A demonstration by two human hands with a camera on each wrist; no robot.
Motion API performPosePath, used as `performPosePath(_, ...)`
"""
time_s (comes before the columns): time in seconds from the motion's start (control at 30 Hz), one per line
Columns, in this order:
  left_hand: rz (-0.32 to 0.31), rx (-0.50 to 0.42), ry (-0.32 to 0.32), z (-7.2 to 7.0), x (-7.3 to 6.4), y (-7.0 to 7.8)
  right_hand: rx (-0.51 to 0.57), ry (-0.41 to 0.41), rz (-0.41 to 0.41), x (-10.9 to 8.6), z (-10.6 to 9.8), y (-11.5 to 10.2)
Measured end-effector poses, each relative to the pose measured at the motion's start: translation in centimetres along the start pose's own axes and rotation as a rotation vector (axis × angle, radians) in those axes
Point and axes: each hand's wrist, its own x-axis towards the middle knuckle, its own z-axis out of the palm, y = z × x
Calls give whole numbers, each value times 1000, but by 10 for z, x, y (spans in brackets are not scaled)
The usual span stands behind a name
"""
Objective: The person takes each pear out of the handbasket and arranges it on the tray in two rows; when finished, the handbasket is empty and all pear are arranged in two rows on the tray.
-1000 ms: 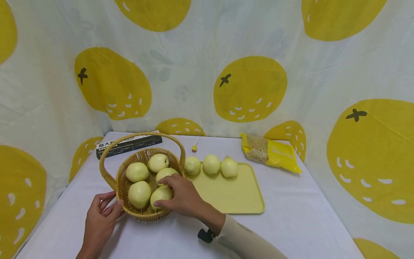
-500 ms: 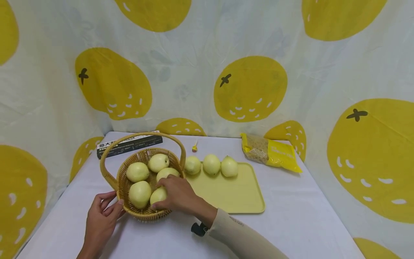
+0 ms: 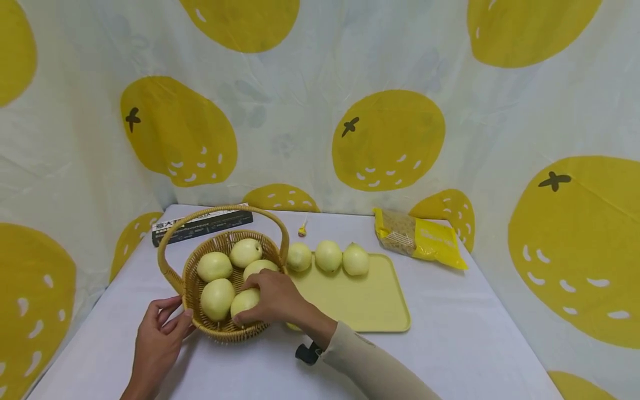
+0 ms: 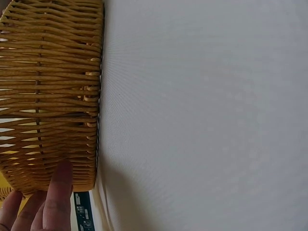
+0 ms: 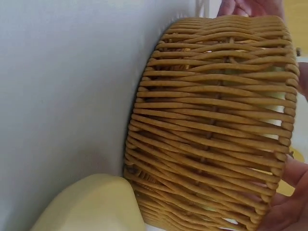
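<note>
The right hand (image 3: pixel 272 297) pinches a round, pale-green fruit (image 3: pixel 244 303) inside the tan woven basket (image 3: pixel 225 335), and the left wrist view shows what the head view hides: a straight finger (image 4: pixel 58 202) of the left hand (image 3: pixel 157 339) touching the basket's outside

The woven side of a brown basket (image 4: pixel 48 86) is pictured close up, its strands touched by one finger of a person's left hand (image 4: pixel 54 209) at lower left, where more fingers are bunched; the rest of the view is filled by white cloth (image 4: pixel 202 106), while dark printed packaging (image 4: pixel 83 211) is glimpsed just beside the fingers
</note>
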Motion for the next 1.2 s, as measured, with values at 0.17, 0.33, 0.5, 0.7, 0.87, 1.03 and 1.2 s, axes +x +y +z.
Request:
performPosePath(0.17,-8,17,2,1,0,-1,136,21,0,-2,-3,7)
performPosePath(0.33,-34,26,2,2,0,-1,209,27,-9,-4,-7,10)
performPosePath(0.5,-45,46,8,2,0,-2,266,50,-2,-8,-8,10)
performPosePath(0.7,-43,56,10,1,1,-1,335,91,17,-15,-17,6)
performPosePath(0.87,-54,62,14,2,2,-2,410,138,-7,-23,-27,6)
performPosePath(1.03,-54,83,30,3,2,-3,450,183,-82,-31,-36,10)
performPosePath(1.2,-50,93,33,4,2,-4,498,214,-127,-39,-47,17)
